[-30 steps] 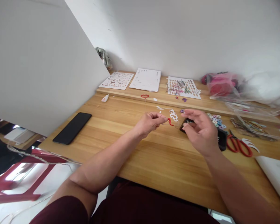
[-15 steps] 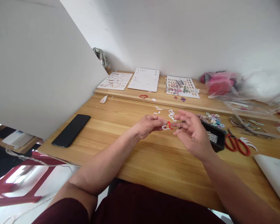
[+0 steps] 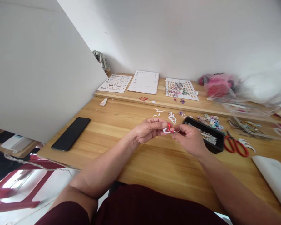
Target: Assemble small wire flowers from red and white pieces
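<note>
One view, from the head, looks down on a wooden desk (image 3: 154, 162) with a black tray (image 3: 219, 147) right of its middle. Just right of the tray lie red scissors (image 3: 235, 145). Behind it sits a cluster of small coloured rings (image 3: 210, 121), and to its rear left a scatter of white paper cutouts (image 3: 172, 117). Further behind the tray, on a raised ledge by the wall, three printed sheets (image 3: 144, 82) lie side by side, with a pink bag (image 3: 216, 85) behind the tray to the right. Far left of the tray a black phone (image 3: 71, 133) lies flat, and a large white panel (image 3: 37, 78) hides the desk corner beyond it. Nothing lies between the hands and the camera.

Just left of the tray, above the desk, both hands hold a small red-and-white paper piece (image 3: 168, 128). Its long axis runs roughly left to right between the hands, with the red curl uppermost and a thin pale loop arching towards the tray. It is too small for finer detail.

At the piece's far end from the tray, the left hand (image 3: 146, 129) has its forearm stretched diagonally across the desk and its fingers pinched shut on the piece. Overlapping the tray's near-left corner, the right hand (image 3: 190, 140) shows its back to the camera, fingers curled closed on the other end.
</note>
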Motion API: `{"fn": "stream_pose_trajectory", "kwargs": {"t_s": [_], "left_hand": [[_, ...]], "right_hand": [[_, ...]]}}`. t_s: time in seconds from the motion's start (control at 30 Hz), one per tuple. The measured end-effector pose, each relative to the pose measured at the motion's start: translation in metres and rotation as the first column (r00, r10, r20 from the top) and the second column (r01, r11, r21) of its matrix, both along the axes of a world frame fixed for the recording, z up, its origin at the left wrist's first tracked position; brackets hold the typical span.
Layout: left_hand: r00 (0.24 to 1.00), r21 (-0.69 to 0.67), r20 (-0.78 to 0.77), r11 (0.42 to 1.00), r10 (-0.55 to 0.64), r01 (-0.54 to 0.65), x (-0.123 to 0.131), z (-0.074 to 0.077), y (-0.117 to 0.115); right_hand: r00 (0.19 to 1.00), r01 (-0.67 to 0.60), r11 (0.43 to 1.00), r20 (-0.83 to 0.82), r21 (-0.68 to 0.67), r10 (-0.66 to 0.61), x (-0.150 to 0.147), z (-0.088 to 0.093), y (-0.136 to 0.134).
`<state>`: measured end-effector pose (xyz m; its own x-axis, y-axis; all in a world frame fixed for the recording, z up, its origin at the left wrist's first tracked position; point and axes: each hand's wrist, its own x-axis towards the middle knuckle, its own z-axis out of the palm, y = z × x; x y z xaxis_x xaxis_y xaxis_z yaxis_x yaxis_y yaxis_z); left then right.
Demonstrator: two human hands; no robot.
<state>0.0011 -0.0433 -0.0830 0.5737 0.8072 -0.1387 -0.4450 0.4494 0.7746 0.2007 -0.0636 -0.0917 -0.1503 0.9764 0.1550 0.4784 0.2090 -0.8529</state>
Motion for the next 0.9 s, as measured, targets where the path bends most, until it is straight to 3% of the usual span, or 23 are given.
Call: {"fn": "stream_pose_trajectory", "kwargs": {"t_s": [0.13, 0.3, 0.53, 0.73, 0.9], "left_hand": [[0.999, -0.006, 0.042, 1.0, -0.013, 0.013, 0.0, -0.001, 0.001], [1.0, -0.025, 0.025, 1.0, -0.012, 0.013, 0.002, -0.001, 0.001], [0.999, -0.095, -0.031, 0.995, -0.015, 0.012, 0.007, -0.008, 0.002], [0.999, -0.076, -0.039, 0.997, -0.033, 0.03, 0.01, -0.008, -0.001], [0.997, -0.095, -0.062, 0.995, -0.034, 0.028, 0.011, -0.006, -0.002]], "right_hand": [[1.0, 0.027, 0.998, 0.012, 0.065, -0.027, 0.002, 0.0, 0.001], [0.978, 0.112, 0.939, -0.204, 0.325, -0.046, -0.001, 0.011, -0.008], [0.93, -0.137, 0.982, -0.324, 0.131, 0.173, -0.012, 0.011, -0.019], [0.929, -0.173, 0.982, -0.32, 0.078, 0.189, -0.013, 0.002, -0.016], [0.979, -0.118, 0.987, -0.153, 0.108, 0.133, -0.01, 0.002, -0.018]]}}
